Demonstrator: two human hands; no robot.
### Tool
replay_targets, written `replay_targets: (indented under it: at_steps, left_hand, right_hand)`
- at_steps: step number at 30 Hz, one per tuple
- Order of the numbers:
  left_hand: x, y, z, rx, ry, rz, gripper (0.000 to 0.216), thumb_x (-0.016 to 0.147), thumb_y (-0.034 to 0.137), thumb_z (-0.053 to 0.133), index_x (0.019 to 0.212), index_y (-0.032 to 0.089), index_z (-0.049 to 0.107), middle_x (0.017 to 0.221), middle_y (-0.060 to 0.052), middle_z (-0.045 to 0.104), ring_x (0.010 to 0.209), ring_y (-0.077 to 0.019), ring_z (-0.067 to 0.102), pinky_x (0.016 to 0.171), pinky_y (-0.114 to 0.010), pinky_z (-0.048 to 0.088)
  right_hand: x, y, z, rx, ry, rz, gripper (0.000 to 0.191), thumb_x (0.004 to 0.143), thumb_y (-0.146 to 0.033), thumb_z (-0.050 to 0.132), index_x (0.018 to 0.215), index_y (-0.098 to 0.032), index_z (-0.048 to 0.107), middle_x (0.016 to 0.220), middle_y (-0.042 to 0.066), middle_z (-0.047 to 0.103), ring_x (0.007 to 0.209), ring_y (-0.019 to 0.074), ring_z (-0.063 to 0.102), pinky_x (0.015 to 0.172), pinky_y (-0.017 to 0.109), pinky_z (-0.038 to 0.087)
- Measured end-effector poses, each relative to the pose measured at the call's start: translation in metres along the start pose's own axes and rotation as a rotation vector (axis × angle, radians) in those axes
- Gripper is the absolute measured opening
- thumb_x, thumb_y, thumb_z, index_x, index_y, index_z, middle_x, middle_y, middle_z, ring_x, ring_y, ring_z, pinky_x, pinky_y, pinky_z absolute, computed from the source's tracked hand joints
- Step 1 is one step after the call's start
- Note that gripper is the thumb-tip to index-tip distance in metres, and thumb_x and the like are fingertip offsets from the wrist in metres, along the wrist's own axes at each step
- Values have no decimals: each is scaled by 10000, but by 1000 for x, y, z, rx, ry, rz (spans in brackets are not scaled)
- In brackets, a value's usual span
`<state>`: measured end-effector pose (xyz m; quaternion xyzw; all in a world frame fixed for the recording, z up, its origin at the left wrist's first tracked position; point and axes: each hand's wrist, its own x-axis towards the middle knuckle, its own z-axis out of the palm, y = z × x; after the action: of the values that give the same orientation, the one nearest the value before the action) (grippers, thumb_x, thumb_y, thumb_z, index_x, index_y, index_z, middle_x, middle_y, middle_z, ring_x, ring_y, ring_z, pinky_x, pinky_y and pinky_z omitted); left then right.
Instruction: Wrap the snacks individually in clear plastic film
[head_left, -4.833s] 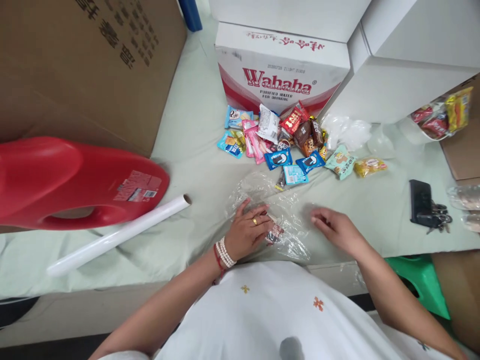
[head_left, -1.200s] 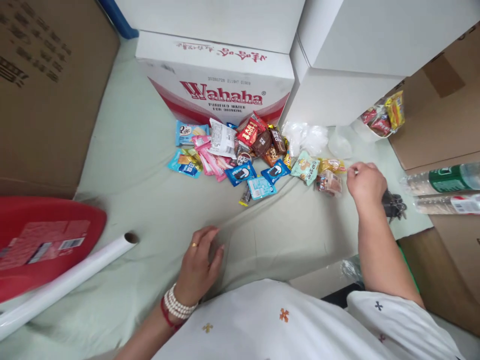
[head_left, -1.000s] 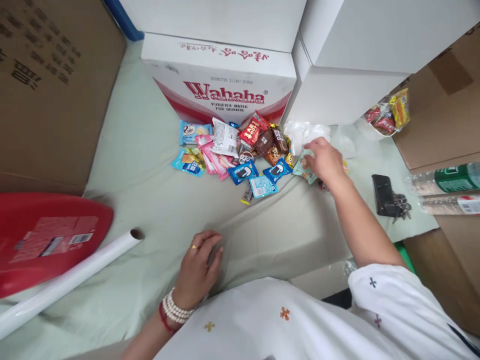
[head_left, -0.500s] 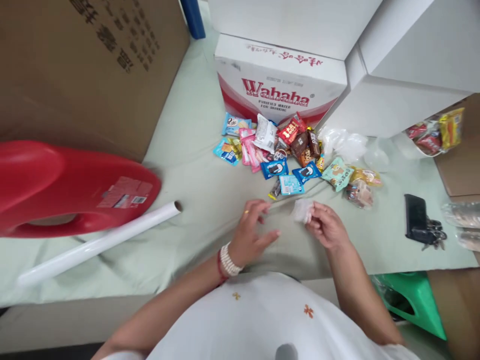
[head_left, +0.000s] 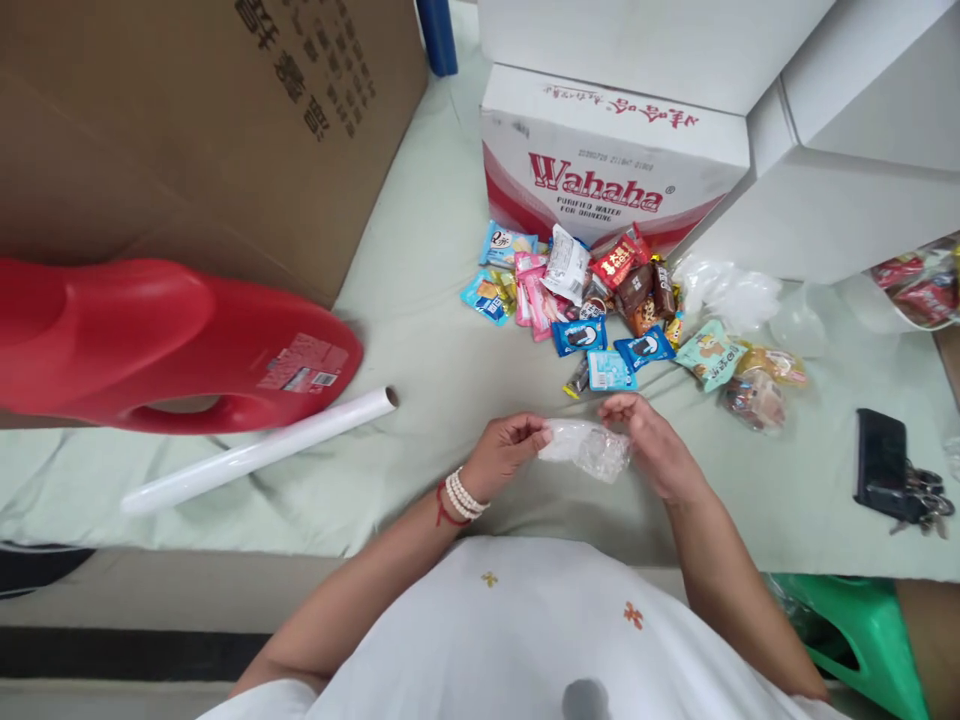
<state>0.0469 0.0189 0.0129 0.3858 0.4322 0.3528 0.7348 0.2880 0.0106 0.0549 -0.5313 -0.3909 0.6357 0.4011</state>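
Note:
My left hand [head_left: 511, 456] pinches one end of a small clear plastic bag [head_left: 586, 447] between thumb and fingertips, above the table's front half. The bag looks crumpled, with its other end spread to the right. Beside that end is my right hand [head_left: 661, 450], fingers curved and apart, and I see nothing gripped in it. Just beyond both hands lies a pile of wrapped snacks, among them a blue packet [head_left: 646, 347], a light-blue packet [head_left: 611, 370] and a white packet [head_left: 566, 265].
Behind the snacks stands a Wahaha carton [head_left: 600, 190]. A red plastic object [head_left: 225, 340] and a white roll [head_left: 262, 455] lie left. To the right are a mint packet [head_left: 711, 355], crumpled clear bags [head_left: 731, 292], a white bowl [head_left: 862, 300] of snacks, and a black key case [head_left: 881, 460] with keys.
The plastic bag has passed from my right hand's pinch to my left hand's and is stretched out wider. My right hand's fingers have loosened. The view has shifted left.

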Motion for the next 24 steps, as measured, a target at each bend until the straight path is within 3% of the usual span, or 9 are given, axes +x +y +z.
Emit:
replay_targets:
  at_steps: [3, 6, 10, 15, 17, 20, 22, 24]
  left_hand:
    - [0, 5, -5, 109, 46, 68, 418, 836, 557, 755, 962, 159, 752, 830, -28, 666, 743, -139, 564, 700, -273, 462]
    - [0, 12, -8, 327, 217, 296, 405, 839, 512, 768, 1105, 207, 740, 980, -61, 678, 865, -177, 586, 747, -293, 485]
    - [1, 14, 3, 530, 68, 501, 340, 846, 449, 779, 1103, 227, 753, 1009, -84, 711, 925, -214, 632, 846, -361, 515]
    - [8, 8, 11, 323, 132, 473, 184, 930, 379, 698, 988, 236, 799, 987, -80, 747, 952, -206, 673, 874, -359, 524]
    - [9, 8, 2, 237, 195, 431, 186, 931, 387, 697, 952, 237, 806, 1053, -84, 751, 1026, -212, 667, 902, -353, 514]
    - [5, 11, -17, 150, 363, 332, 226, 920, 433, 695, 902, 224, 780, 984, -57, 728, 894, -180, 651, 761, -303, 506]
    - [1, 17, -25, 176, 454, 337, 253, 911, 460, 695, 877, 216, 754, 926, -38, 690, 828, -162, 620, 710, -281, 485]
    - [-3, 22, -24, 277, 422, 375, 276, 920, 480, 677, 898, 215, 749, 933, -44, 674, 872, -171, 621, 759, -286, 492]
  right_hand:
    - [-3, 1, 14, -141, -113, 96, 399, 786, -545, 825, 912, -192, 687, 807, 15, 628, 701, 141, 539, 608, 245, 429]
    - [-7, 7, 21, -90, -32, 143, 421, 802, -573, 797, 848, -181, 652, 676, -27, 554, 567, 100, 444, 515, 225, 335]
    - [-12, 8, 28, -47, 13, 146, 419, 762, -552, 836, 833, -181, 654, 625, -43, 528, 522, 84, 406, 474, 217, 313]
    - [-15, 1, 27, 53, 71, 191, 420, 738, -563, 845, 833, -182, 696, 616, -38, 526, 504, 82, 402, 446, 216, 311]
    - [-15, 1, 22, 104, 115, 200, 412, 724, -550, 860, 834, -185, 704, 613, -38, 533, 500, 79, 404, 450, 215, 317]
    - [-14, 4, 14, 155, 189, 205, 408, 690, -527, 889, 822, -193, 696, 614, -42, 541, 485, 74, 398, 436, 212, 307]
    - [-14, 5, 12, 176, 230, 206, 419, 666, -518, 905, 814, -194, 685, 615, -46, 539, 471, 67, 386, 416, 205, 279]
    - [-15, 6, 13, 181, 229, 212, 426, 662, -519, 905, 816, -192, 679, 614, -49, 533, 460, 61, 373, 404, 202, 262]
